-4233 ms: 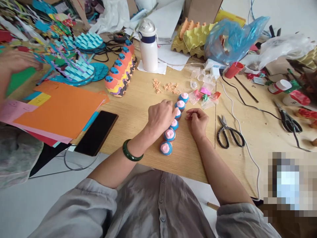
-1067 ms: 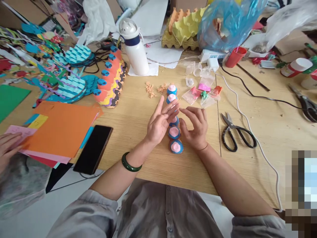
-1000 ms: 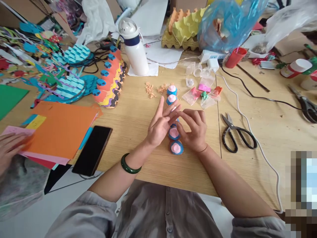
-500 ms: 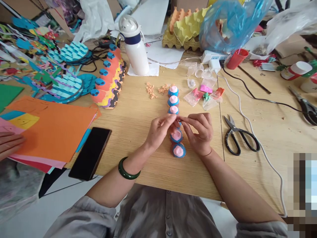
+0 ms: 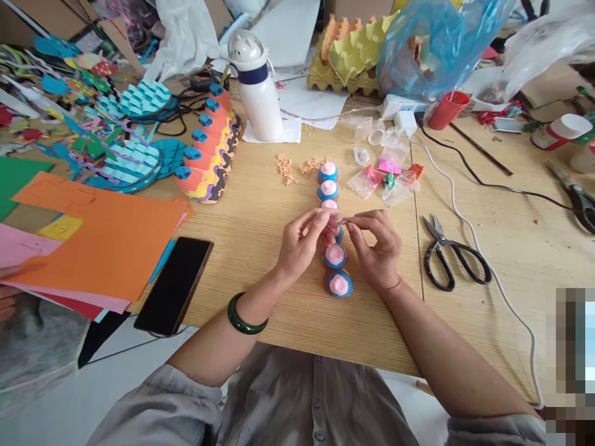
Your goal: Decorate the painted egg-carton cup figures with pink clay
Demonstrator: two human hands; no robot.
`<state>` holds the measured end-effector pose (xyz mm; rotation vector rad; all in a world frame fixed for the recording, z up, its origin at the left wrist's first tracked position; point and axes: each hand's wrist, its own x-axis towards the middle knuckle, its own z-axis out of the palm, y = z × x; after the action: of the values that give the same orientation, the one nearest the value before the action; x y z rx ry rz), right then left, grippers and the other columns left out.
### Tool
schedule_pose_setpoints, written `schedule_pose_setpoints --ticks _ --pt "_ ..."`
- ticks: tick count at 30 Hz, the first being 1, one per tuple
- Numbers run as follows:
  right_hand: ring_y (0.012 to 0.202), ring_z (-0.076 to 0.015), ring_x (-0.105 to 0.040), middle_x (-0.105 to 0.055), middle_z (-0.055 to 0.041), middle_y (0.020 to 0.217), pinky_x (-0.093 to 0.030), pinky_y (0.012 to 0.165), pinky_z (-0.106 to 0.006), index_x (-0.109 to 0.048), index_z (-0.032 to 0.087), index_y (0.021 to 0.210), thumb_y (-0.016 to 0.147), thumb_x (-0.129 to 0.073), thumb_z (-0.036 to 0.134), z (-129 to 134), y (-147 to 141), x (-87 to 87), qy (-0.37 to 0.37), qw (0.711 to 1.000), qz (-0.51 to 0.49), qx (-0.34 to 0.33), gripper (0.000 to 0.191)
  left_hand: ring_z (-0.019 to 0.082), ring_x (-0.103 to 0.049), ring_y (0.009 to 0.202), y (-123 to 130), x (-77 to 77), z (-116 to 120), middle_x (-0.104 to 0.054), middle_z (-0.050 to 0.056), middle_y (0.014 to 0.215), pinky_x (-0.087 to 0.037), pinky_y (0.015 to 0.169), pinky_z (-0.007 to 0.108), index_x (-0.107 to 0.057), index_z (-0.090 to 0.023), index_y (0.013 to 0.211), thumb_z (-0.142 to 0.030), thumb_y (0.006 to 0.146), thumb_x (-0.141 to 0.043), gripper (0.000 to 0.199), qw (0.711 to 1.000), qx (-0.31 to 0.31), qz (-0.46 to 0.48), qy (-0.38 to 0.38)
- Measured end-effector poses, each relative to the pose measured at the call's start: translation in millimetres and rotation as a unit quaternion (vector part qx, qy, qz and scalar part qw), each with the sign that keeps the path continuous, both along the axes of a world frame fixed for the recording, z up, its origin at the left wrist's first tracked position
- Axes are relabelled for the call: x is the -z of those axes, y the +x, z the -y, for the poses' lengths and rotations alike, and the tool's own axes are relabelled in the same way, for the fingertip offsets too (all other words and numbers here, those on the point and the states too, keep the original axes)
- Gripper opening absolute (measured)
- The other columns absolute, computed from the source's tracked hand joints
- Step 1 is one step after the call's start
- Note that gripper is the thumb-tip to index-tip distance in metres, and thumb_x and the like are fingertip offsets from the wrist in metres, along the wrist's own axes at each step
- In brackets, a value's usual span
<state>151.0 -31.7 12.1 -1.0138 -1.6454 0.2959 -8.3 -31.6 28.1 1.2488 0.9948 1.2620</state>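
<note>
A row of blue cups topped with pink clay (image 5: 334, 254) stands on the wooden table, running away from me. Above the middle of the row, my left hand (image 5: 302, 238) has thumb and fingers pinched together; what it holds is too small to name. Close on its right, my right hand (image 5: 377, 244) pinches a tiny dark piece (image 5: 343, 222) between thumb and forefinger. The two sets of fingertips nearly meet, and they hide part of the cups behind them. A green bangle (image 5: 246, 314) circles my left wrist.
Black scissors (image 5: 453, 251) and a white cable lie at the right. Clay pieces in plastic bags (image 5: 388, 176) lie beyond my right hand. A phone (image 5: 174, 286) and orange paper (image 5: 106, 238) are at the left, beside another person's hand (image 5: 7, 297). A white bottle (image 5: 260, 99) stands behind.
My fingertips have moved slightly apart, and the dark piece shows at my right fingertips. The other person's hand has moved down and left, partly behind the papers. The view has shifted slightly.
</note>
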Motion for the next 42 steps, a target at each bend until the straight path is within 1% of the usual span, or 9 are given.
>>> schedule_pose_setpoints --ticks 4,8,11,13,17,21,30,34,42 --pt "0.07 -0.0162 -0.062 -0.068 -0.0007 0.079 -0.052 0.066 -0.034 -0.07 0.024 0.086 0.095 -0.064 0.027 1.9 -3.5 2.0 -0.085 0.992 -0.09 -0.029 0.011 0.016 -0.07 0.091 -0.1 2.9 -1.9 -0.071 0.007 0.115 -0.06 0.076 0.027 -0.079 -0.024 0.11 -0.037 0.089 -0.072 0.025 0.998 0.013 -0.01 0.061" --pt "0.067 -0.0156 -0.06 -0.067 0.0002 0.073 -0.051 0.068 -0.035 -0.067 0.024 0.078 0.097 -0.062 0.029 4.2 -5.3 0.3 -0.094 0.991 -0.072 -0.054 0.02 0.018 -0.069 0.105 1.5 6.0 -2.2 -0.072 0.006 0.109 -0.061 0.083 0.027 -0.081 -0.024 0.1 -0.034 0.089 -0.072 0.017 0.997 0.008 -0.007 0.083" --pt "0.069 -0.0161 -0.06 -0.067 -0.0001 0.074 -0.052 0.068 -0.035 -0.067 0.024 0.079 0.096 -0.063 0.028 4.7 -4.8 -0.4 -0.081 0.994 -0.058 -0.042 0.017 0.016 -0.073 0.092 2.7 5.2 -0.2 -0.075 0.005 0.104 -0.062 0.078 0.027 -0.079 -0.022 0.097 -0.034 0.088 -0.073 0.016 0.998 -0.005 0.001 0.06" --pt "0.072 -0.0162 -0.062 -0.067 -0.0007 0.08 -0.055 0.067 -0.034 -0.07 0.025 0.093 0.094 -0.064 0.026 4.1 -3.8 0.0 -0.076 0.994 -0.078 -0.026 0.005 0.016 -0.075 0.083 3.2 4.0 1.6 -0.078 0.005 0.1 -0.063 0.075 0.027 -0.077 -0.02 0.098 -0.034 0.089 -0.072 0.017 0.999 -0.018 -0.014 0.041" --pt "0.088 -0.0178 -0.067 -0.069 -0.0044 0.099 -0.059 0.072 -0.035 -0.068 0.029 0.121 0.094 -0.061 0.016 1.2 -0.1 0.6 -0.005 0.998 -0.025 -0.05 0.031 0.014 -0.075 0.078 2.4 3.9 2.0 -0.079 0.005 0.095 -0.062 0.075 0.026 -0.077 -0.019 0.098 -0.03 0.09 -0.071 0.014 0.996 -0.021 -0.054 0.069" --pt "0.092 -0.0181 -0.068 -0.067 -0.0053 0.102 -0.06 0.074 -0.036 -0.071 0.029 0.116 0.094 -0.06 0.012 -1.9 3.5 -0.2 0.046 0.997 0.042 -0.053 0.03 0.01 -0.071 0.072 0.1 5.1 -2.0 -0.075 0.003 0.091 -0.059 0.069 0.021 -0.078 -0.018 0.096 -0.025 0.087 -0.074 0.012 0.994 -0.007 -0.047 0.096" --pt "0.081 -0.0162 -0.066 -0.067 -0.0049 0.096 -0.06 0.065 -0.033 -0.068 0.024 0.102 0.094 -0.064 0.016 -1.0 4.0 -0.5 0.037 0.997 0.046 -0.043 0.013 0.008 -0.058 0.056 -1.8 -3.0 -2.4 -0.065 -0.001 0.066 -0.049 0.055 0.02 -0.073 -0.016 0.084 -0.043 0.089 -0.071 0.028 0.999 0.044 -0.031 0.005" --pt "0.085 -0.017 -0.067 -0.068 -0.0062 0.101 -0.06 0.064 -0.032 -0.067 0.024 0.108 0.094 -0.064 0.017 -1.1 3.2 -0.4 0.023 0.997 0.034 -0.066 0.016 0.007 -0.054 0.05 -3.2 -1.8 -3.6 -0.06 -0.002 0.057 -0.045 0.052 0.019 -0.068 -0.016 0.075 -0.049 0.092 -0.066 0.037 0.996 0.054 -0.065 -0.002" --pt "0.08 -0.016 -0.064 -0.068 -0.0051 0.095 -0.058 0.065 -0.032 -0.068 0.023 0.101 0.093 -0.063 0.014 -2.6 5.0 -1.1 0.033 0.997 0.037 -0.06 0.013 0.008 -0.055 0.051 -3.9 -1.0 -3.5 -0.063 0.0 0.061 -0.046 0.053 0.02 -0.069 -0.016 0.078 -0.051 0.091 -0.066 0.038 0.996 0.057 -0.072 0.003"
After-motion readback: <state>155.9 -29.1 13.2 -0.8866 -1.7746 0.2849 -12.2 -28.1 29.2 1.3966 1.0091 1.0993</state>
